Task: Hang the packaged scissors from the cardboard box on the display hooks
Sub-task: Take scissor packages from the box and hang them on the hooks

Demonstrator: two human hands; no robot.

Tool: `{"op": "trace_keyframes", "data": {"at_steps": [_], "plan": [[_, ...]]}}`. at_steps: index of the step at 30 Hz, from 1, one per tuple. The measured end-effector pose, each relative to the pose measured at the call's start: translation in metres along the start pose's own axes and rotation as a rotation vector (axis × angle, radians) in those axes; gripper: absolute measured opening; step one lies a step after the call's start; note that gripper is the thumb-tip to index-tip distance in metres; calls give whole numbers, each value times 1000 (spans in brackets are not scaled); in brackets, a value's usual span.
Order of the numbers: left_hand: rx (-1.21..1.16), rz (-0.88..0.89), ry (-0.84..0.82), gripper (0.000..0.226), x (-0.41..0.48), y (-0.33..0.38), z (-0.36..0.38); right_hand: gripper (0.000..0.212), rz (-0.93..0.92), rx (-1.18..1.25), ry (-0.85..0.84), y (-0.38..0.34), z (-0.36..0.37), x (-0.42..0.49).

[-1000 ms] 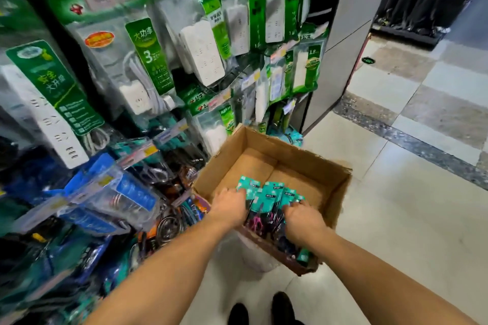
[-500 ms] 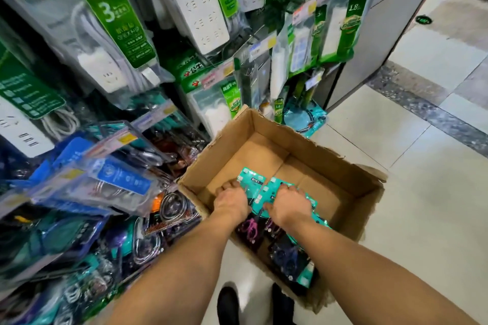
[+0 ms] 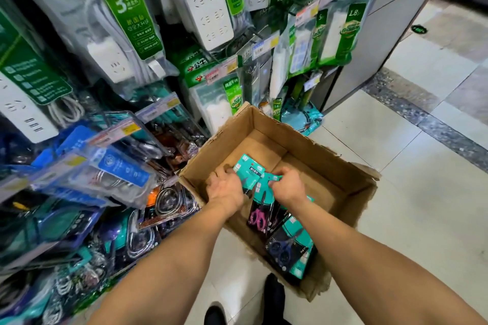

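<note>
An open cardboard box point(image 3: 327, 171) stands on the floor by the display rack. Inside lie several teal-carded packs of scissors; one with pink handles point(image 3: 260, 216) and one with dark blue handles point(image 3: 287, 248) show near the front. My left hand point(image 3: 225, 190) and my right hand point(image 3: 286, 187) are both down in the box, each gripping the top of the teal packs point(image 3: 248, 171) held between them. The display hooks point(image 3: 158, 129) with price tags stick out of the rack at the left, loaded with other packaged goods.
Packaged power strips point(image 3: 203, 8) hang on the rack above and behind the box. Blue and clear blister packs point(image 3: 118, 169) crowd the lower left hooks. Tiled floor point(image 3: 412, 219) lies to the right, a grey pillar point(image 3: 377, 42) at upper right. My shoes point(image 3: 274, 295) stand under the box's near edge.
The view has moved closer and lower to the box. Both hands have gathered the teal packs and lifted their tops up off the pile, fingers now curled round them.
</note>
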State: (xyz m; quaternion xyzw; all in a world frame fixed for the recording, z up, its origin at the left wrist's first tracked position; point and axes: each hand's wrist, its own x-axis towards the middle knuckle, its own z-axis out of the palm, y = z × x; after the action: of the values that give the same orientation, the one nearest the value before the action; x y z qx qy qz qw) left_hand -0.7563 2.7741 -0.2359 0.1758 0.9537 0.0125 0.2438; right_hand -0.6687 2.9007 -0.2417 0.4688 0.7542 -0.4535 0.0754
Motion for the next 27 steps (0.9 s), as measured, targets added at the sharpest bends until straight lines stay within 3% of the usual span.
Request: {"op": "trace_keyframes", "data": {"at_steps": [7,13,20,27], "plan": [[-133,125,201,75,-38,-15,-54,19,-191,166,79,-27,-19,-33],[-487,270,325,69,-82,-50,-92,21,-352,189,169,-61,-32,-81],[-616,275,447,61,-149,-122,-125,19,-515,231,226,-112,-16,-163],[-767,219,606,61,-220,-208,-127,18,-678,173,141,-161,18,-239]]}}
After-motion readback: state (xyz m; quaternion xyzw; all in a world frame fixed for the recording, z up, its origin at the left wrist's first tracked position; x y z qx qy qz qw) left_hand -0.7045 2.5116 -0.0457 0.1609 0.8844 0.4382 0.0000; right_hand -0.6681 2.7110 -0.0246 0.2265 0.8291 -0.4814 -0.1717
